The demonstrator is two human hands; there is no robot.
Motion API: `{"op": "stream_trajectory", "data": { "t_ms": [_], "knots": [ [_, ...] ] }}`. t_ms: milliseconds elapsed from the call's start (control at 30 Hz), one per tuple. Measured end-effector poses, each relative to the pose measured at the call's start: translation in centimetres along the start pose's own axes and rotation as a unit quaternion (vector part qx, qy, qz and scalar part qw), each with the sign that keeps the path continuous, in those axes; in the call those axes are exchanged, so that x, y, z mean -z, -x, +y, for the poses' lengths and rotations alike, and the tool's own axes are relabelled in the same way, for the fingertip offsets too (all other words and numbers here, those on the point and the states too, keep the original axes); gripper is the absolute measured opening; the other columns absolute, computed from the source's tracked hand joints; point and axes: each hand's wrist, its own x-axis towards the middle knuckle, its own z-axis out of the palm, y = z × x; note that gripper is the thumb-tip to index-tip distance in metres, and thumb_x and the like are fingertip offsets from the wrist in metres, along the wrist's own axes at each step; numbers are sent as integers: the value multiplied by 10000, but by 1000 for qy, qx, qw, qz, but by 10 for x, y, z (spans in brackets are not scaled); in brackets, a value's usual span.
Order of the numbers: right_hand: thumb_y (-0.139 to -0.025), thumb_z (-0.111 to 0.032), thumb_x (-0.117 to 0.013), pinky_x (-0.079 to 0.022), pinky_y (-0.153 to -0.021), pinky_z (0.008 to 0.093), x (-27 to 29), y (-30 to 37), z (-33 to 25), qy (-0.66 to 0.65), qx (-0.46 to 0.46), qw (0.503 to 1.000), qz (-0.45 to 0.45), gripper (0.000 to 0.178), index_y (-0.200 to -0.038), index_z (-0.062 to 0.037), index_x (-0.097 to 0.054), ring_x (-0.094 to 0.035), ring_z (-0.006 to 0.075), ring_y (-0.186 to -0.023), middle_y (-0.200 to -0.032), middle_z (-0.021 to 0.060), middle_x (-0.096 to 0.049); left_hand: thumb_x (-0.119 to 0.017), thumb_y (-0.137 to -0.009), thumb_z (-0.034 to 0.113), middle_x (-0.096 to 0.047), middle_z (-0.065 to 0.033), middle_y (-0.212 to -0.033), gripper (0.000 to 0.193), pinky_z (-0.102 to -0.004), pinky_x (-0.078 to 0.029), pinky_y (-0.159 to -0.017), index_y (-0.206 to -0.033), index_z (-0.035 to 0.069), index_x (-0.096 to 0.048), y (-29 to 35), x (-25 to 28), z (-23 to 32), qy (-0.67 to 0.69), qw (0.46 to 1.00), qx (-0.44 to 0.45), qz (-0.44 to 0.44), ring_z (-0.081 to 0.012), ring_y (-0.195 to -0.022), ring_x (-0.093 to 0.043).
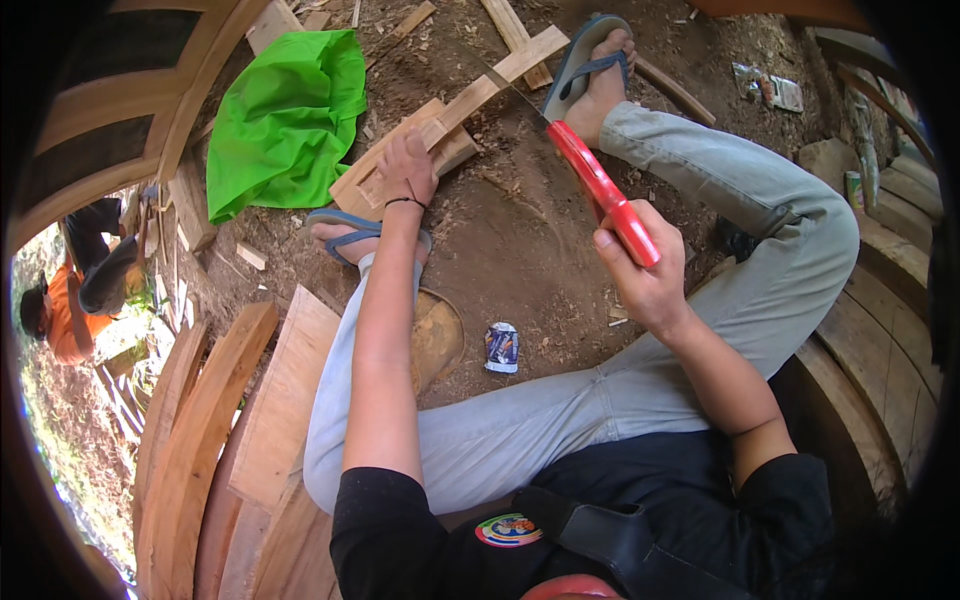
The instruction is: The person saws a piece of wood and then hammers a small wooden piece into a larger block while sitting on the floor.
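Head view: the right hand [648, 255] is wrapped firmly round the handle of a red-handled saw [600, 190], whose thin blade points far and left across a long wooden strip [466, 101]. The left hand [406, 172] lies over the wider near end of that strip; whether its fingers curl round the edge or only press down, I cannot tell.

The step in hand looks like sawing through the strip. To do it well, I would lean weight through the left palm so the wood cannot roll or slide, keep the blade square to the strip, and use long, easy strokes with little downward force. The left fingers should stay well back from the cut, as they are now. The far end looks more likely to chatter, so it probably wants steadying; the right sandal [575, 80] is just beside it. Whether the teeth have bitten yet is too small to tell.

As for position, the strip lies on the far side of the scene, directly under the left grip, and far and left of the right grip, with the blade spanning the gap. A green cloth [290, 125] lies left of it on the ground.
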Motion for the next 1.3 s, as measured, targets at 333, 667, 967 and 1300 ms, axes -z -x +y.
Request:
{"op": "stream_trajectory", "data": {
  "t_ms": [333,667,967,1300],
  "knots": [
    [-832,-71,-695,-448,-614,321,7,-6,1,-28,-16,999,23,124,-889,-15,-601,-578,227,-636,-736,95,-583,-674,-815,212,-522,-127,-1146,495,-485,-389,-869,-1239,67,-465,-21,-4,15,28,1000,7,-6,-335,-1069,-512],
    [-825,-79,-707,-440,-587,329,17,-8,5,-53,18,998,18,138,-898,-20,-606,-569,230,-608,-712,100,-576,-657,-831,217,-513,-116,-1251,468,-486,-384,-915,-1258,105,-501,-26,6,41,-89,995,46,4,-315,-1165,-484],
    [-811,-100,-709,-446,-590,372,35,4,10,-43,56,997,19,158,-903,-18,-609,-578,300,-626,-702,123,-576,-669,-838,247,-543,-141,-1150,473,-440,-455,-842,-1246,41,-547,-25,23,70,-91,987,131,-20,-325,-1105,-519],
    [-803,-108,-706,-443,-566,385,39,3,6,-91,61,993,30,155,-892,-28,-606,-578,323,-599,-691,144,-573,-655,-836,449,-301,-330,-1490,843,-402,-204,-1193,-1391,-117,-368,-20,14,70,-23,964,136,-226,-412,-1435,-237]
  ]
}}
